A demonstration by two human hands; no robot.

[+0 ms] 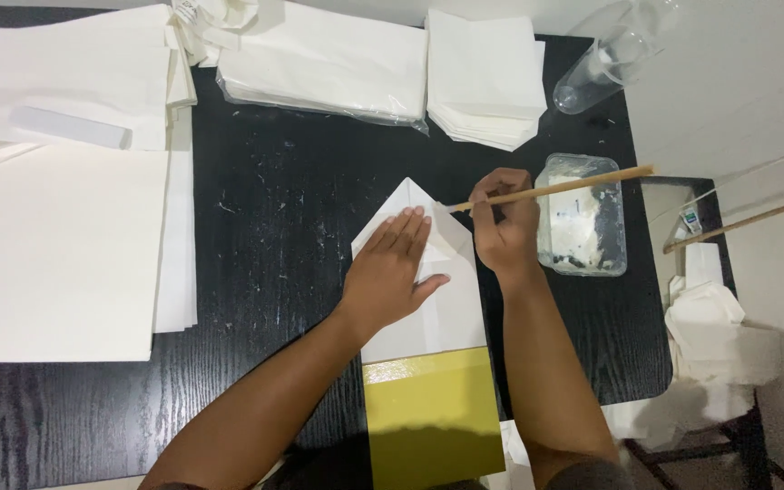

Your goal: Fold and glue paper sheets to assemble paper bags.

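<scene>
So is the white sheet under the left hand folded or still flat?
Folded. The white sheet has its top corners turned in to a point, with crease lines beside the left hand pressing it flat.

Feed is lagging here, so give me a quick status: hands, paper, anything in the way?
Left hand flat on folded white paper. Right hand in a closed grip on thin wooden stick, tip at the fold. Clear tray just right of it; nothing blocking.
</scene>
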